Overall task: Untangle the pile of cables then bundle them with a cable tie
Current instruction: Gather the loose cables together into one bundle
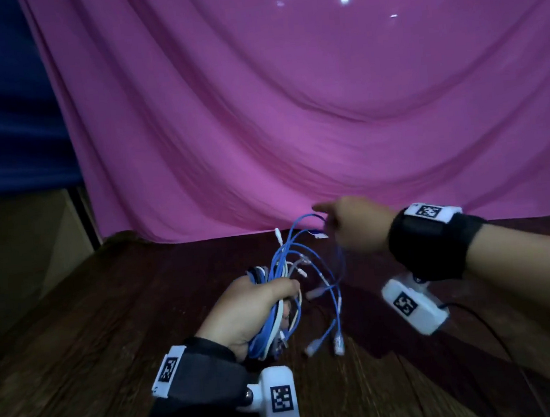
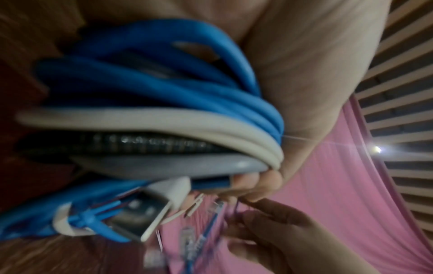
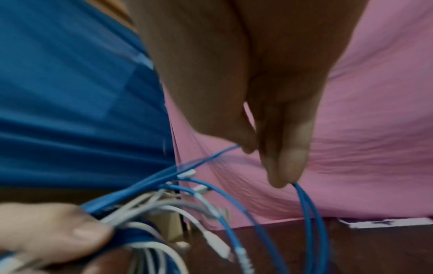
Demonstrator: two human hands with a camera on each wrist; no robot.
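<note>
From the head view, the bunch of cables (image 1: 278, 305) is clenched in the left hand (image 1: 243, 312) above the tabletop (image 1: 95, 343), so loose ends hang free; a blue loop (image 1: 305, 225) is pinched by the right hand (image 1: 355, 224), likely to draw it clear. At the left wrist, thick blue, white and grey strands (image 2: 152, 118) are seen packed under the fingers (image 2: 257, 181). At the right wrist, the thin blue cable (image 3: 306, 213) is held between fingertips (image 3: 288, 163).

No readable words, brands or numbers showed in any view. The only signs were black-and-white square code markers on the left wrist band (image 1: 168, 370), the right wrist band (image 1: 430, 211) and the two white wrist cameras (image 1: 281, 398).
</note>
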